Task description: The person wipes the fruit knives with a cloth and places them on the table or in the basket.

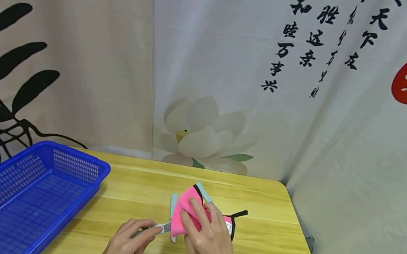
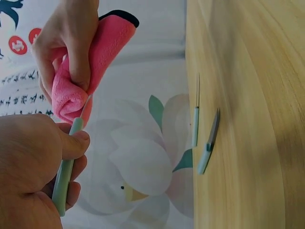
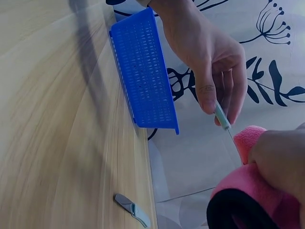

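Observation:
My left hand [image 1: 126,243] grips a knife [image 2: 66,174] by its pale green handle, the blade pointing toward my right hand. My right hand [image 1: 213,242] holds a folded pink cloth [image 1: 183,208] with black edging around the blade, above the table. Part of the blade shows between handle and cloth; the rest is hidden in the folds. On the wooden table beyond lie two more pale-green-handled tools: a knife [image 2: 207,155] with a broader blade, and a slim one [image 2: 196,125] that appears thin and edge-on in the left wrist view.
A blue plastic basket [image 1: 97,167] with perforated walls stands at the table's left side. The wooden table [image 1: 268,246] ends at a printed curtain [image 1: 223,58] behind it and another on the right. A black loop [image 1: 240,213] sticks out from the cloth.

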The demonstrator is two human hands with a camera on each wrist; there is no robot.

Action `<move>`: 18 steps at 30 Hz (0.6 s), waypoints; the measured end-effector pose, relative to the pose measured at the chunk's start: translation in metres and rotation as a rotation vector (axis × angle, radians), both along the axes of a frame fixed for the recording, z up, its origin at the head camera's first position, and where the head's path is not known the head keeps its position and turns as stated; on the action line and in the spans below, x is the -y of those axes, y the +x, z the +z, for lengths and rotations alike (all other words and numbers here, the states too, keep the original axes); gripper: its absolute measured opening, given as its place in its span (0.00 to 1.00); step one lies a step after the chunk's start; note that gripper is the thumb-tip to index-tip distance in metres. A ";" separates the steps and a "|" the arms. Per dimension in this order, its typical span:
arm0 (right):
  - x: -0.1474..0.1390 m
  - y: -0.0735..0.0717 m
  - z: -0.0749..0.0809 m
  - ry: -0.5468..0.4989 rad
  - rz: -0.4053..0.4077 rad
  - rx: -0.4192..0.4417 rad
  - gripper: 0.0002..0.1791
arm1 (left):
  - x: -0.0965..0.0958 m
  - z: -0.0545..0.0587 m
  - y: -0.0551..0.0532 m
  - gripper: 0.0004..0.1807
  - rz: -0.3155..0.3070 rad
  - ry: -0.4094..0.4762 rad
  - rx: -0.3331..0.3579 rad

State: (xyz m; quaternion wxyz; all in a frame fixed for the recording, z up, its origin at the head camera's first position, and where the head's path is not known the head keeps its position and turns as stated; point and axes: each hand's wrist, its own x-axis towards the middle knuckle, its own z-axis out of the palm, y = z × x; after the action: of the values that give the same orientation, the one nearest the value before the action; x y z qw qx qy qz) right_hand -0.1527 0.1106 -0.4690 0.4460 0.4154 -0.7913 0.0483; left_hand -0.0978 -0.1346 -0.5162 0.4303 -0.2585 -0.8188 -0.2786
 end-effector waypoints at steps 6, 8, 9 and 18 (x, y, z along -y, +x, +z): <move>-0.006 -0.003 -0.002 -0.001 -0.018 0.042 0.22 | 0.000 0.000 0.000 0.26 -0.004 0.002 0.000; -0.007 -0.003 -0.002 0.003 -0.035 0.064 0.22 | 0.000 0.000 0.000 0.26 -0.006 0.004 0.005; -0.008 -0.002 -0.001 0.006 -0.044 0.078 0.22 | 0.000 0.000 0.000 0.26 -0.008 0.004 0.007; -0.015 -0.004 -0.002 -0.006 -0.080 0.121 0.24 | -0.001 0.001 0.002 0.26 -0.012 0.005 0.039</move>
State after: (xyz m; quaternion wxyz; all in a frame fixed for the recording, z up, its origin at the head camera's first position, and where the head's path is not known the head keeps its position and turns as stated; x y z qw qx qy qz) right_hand -0.1565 0.1254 -0.4708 0.4002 0.3786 -0.8326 0.0576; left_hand -0.0959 -0.1339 -0.5148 0.4133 -0.2570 -0.8247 -0.2882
